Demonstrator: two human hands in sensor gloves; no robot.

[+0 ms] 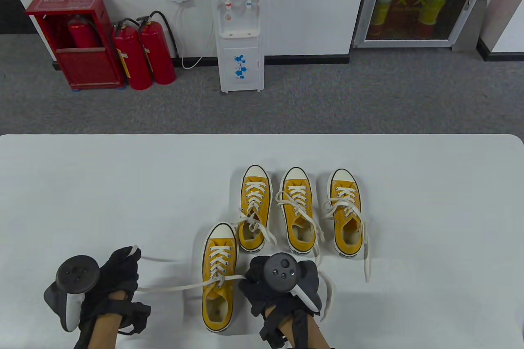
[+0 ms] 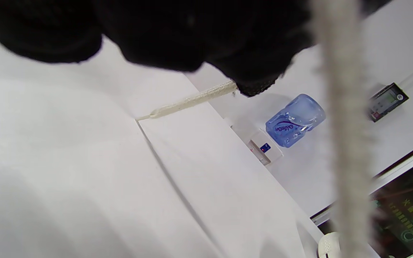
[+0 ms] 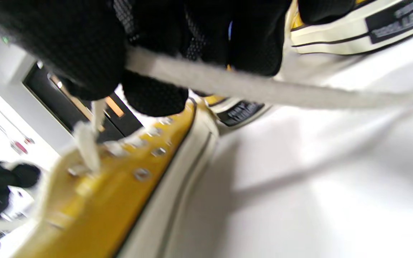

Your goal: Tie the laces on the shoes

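1. Nearest on the table (image 1: 82, 169), our yellow shoe (image 1: 219, 279) sits left of three others.
2. Its soft, limp laces (image 1: 172, 287) grip best near the eyelets.
3. We hold one end in our left hand (image 1: 118, 271), the other in our right hand (image 1: 282, 283).

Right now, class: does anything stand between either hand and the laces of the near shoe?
Nothing visible does. The left hand already grips one lace end, pulled out sideways, and the right hand grips the other lace beside the near shoe. The three far shoes stand apart, behind it.
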